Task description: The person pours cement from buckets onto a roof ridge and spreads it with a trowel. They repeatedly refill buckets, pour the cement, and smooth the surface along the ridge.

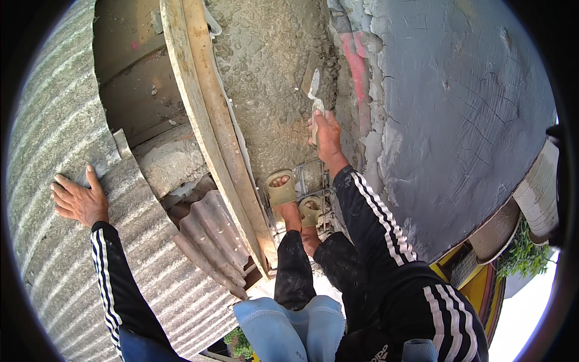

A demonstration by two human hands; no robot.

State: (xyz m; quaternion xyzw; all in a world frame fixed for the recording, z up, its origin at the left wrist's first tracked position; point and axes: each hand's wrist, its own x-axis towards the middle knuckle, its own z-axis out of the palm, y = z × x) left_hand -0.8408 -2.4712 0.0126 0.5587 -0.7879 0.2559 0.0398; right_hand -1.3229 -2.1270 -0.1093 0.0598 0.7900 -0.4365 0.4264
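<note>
My left hand point(82, 198) lies with its fingers spread on a grey corrugated roofing sheet point(66, 114). In my right hand point(329, 136) is a trowel point(315, 96), gripped by its handle, its blade pointing away from me. The blade is over wet-looking grey mortar point(265, 78), close to the foot of a grey plastered wall point(458, 120); whether it touches the mortar I cannot tell. Along the wall's lower edge runs a rough seam with a pink patch point(356, 63).
Wooden boards point(211, 133) edge the mortar on the left. Beyond them are a gap and a broken piece of corrugated sheet point(214, 232). My sandalled feet point(281, 188) stand by a metal bar grid point(319, 175). Green leaves point(525, 253) show at the lower right.
</note>
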